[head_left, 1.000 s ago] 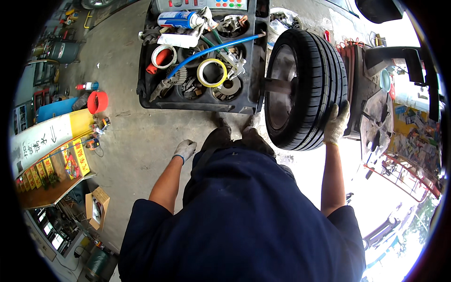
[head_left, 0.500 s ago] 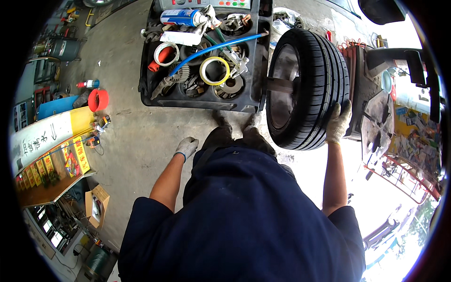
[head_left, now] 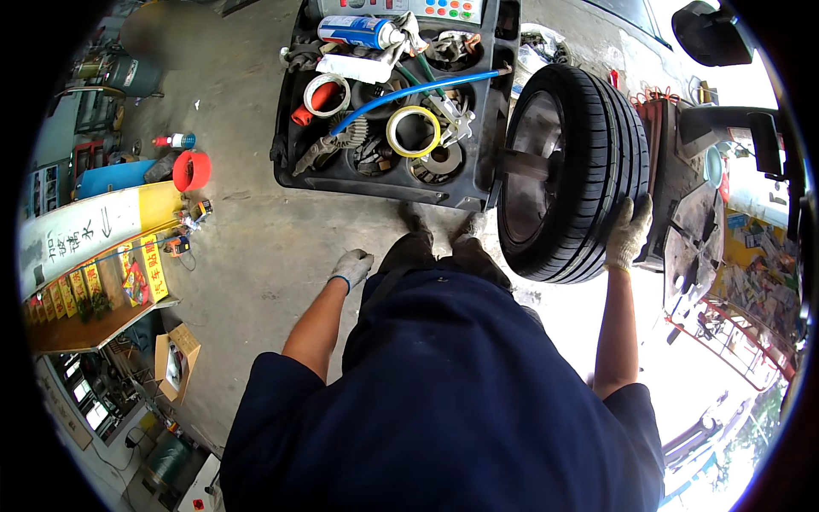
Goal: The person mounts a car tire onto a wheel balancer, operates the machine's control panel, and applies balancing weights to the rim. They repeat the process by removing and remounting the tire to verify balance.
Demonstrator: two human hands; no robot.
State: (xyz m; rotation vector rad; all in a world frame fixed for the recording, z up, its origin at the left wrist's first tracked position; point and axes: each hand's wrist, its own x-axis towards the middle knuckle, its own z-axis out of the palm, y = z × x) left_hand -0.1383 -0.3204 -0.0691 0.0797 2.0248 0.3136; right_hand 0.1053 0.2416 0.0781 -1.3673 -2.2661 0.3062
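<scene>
A black tyre on a wheel (head_left: 589, 171) stands upright at the right, mounted on the metal shaft (head_left: 526, 164) of a wheel balancer. My right hand (head_left: 630, 235), in a pale knitted glove, lies with its fingers stretched against the tread on the tyre's near right side. My left hand (head_left: 352, 266), gloved too, hangs apart from everything, left of my legs. Its fingers are curled in, and nothing shows in them. The balancer's black top tray (head_left: 341, 189) bears a blue and white spray can (head_left: 351, 31), a yellow-rimmed tape roll (head_left: 414, 131), a blue-handled tool (head_left: 409, 96) and metal weights.
At the left stands a shelf with a white and yellow sign board (head_left: 94, 226), a red ring-shaped container (head_left: 192, 171) and an open cardboard box (head_left: 177, 363). Another machine with a black arm (head_left: 725, 124) stands right of the tyre. Bright daylight washes out the floor at lower right.
The whole view has shifted, so the tray, tyre and both hands appear farther right and slightly lower. My right hand stays on the tread; my left hand still hangs with curled fingers.
</scene>
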